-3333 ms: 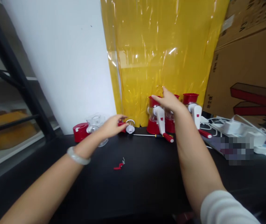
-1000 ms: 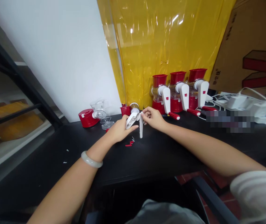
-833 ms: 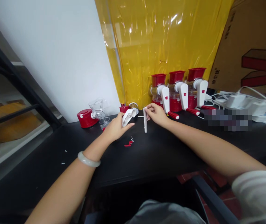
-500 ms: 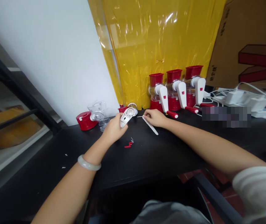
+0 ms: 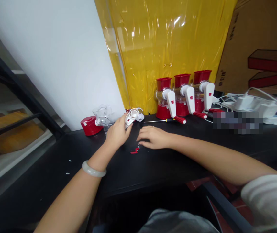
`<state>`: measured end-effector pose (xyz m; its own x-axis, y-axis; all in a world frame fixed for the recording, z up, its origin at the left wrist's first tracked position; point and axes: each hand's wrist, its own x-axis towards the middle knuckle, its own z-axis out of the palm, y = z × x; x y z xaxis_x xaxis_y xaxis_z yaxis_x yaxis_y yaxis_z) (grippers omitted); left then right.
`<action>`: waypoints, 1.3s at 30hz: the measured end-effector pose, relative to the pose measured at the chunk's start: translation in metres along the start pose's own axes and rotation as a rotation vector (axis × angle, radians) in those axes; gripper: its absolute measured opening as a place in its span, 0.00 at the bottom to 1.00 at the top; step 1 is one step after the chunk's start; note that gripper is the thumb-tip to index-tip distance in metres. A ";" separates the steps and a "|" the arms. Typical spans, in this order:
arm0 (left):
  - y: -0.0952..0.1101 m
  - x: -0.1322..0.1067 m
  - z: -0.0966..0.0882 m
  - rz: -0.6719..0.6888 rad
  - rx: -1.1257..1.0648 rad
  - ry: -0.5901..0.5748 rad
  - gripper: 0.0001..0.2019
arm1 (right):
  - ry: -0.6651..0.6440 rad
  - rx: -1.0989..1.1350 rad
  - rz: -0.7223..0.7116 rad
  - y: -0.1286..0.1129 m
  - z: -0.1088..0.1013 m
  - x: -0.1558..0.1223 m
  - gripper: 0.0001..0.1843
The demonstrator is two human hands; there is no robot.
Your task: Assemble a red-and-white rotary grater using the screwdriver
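Observation:
My left hand [image 5: 117, 132] is closed around a white crank arm [image 5: 130, 120] with a round socket at its upper end. A small red patch shows in the arm's slot. My right hand [image 5: 154, 137] is empty as far as I can see, its thumb and forefinger apart, close above the black tabletop. Just by its fingertips lie small metal screws [image 5: 138, 146] and several small red plastic pieces [image 5: 135, 151]. Behind my right hand a screwdriver [image 5: 156, 121] lies flat. A round white part [image 5: 140, 117] stands beside the crank arm's socket.
Three red and white rotary graters [image 5: 164, 111] stand at the back right. A red grater base [image 5: 91, 125] with clear plastic parts [image 5: 103, 116] is at the left. White cables and adapters [image 5: 245, 103] crowd the right side, before a cardboard box [image 5: 238, 42].
My right hand has moved toward me and left, to the screws; the white strip it held is out of sight. Red now shows in the crank arm's slot, which was dark.

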<state>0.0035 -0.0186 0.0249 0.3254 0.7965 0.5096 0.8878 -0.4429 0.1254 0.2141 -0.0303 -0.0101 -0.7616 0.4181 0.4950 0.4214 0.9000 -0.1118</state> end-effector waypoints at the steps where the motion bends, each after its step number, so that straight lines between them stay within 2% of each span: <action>1: 0.000 0.000 -0.001 -0.022 0.011 0.000 0.29 | -0.024 0.062 -0.079 -0.006 0.003 0.002 0.11; 4: 0.000 0.001 -0.004 -0.061 0.054 -0.036 0.27 | -0.095 0.121 -0.158 -0.018 0.013 0.004 0.13; 7: 0.000 0.001 -0.004 -0.038 0.087 -0.051 0.22 | -0.142 0.065 -0.141 -0.019 0.020 0.005 0.14; 12: 0.001 0.000 -0.003 -0.034 0.103 -0.064 0.22 | -0.154 0.028 -0.136 -0.016 0.024 0.005 0.14; 19: 0.000 0.000 -0.003 -0.043 0.122 -0.073 0.21 | -0.035 0.058 -0.123 -0.016 0.022 0.004 0.13; 26: -0.003 0.000 -0.002 -0.079 0.111 0.007 0.22 | 0.138 -0.009 -0.103 -0.012 0.023 0.001 0.15; 30: -0.008 0.004 -0.004 -0.178 -0.052 0.117 0.25 | 0.233 -0.005 -0.083 -0.006 0.013 0.001 0.16; 34: -0.017 0.010 -0.002 -0.216 -0.304 0.240 0.21 | 0.416 -0.010 -0.092 0.006 -0.005 0.001 0.13; 36: -0.018 0.013 0.000 -0.211 -0.476 0.243 0.20 | 0.500 -0.010 -0.044 0.012 -0.011 0.001 0.12; 39: -0.015 0.013 0.004 -0.212 -0.755 0.175 0.23 | 0.556 0.009 0.026 0.019 -0.011 -0.001 0.10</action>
<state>-0.0041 0.0000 0.0268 0.0629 0.8466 0.5285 0.4443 -0.4980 0.7448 0.2279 -0.0150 -0.0034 -0.3757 0.3145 0.8717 0.4309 0.8921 -0.1361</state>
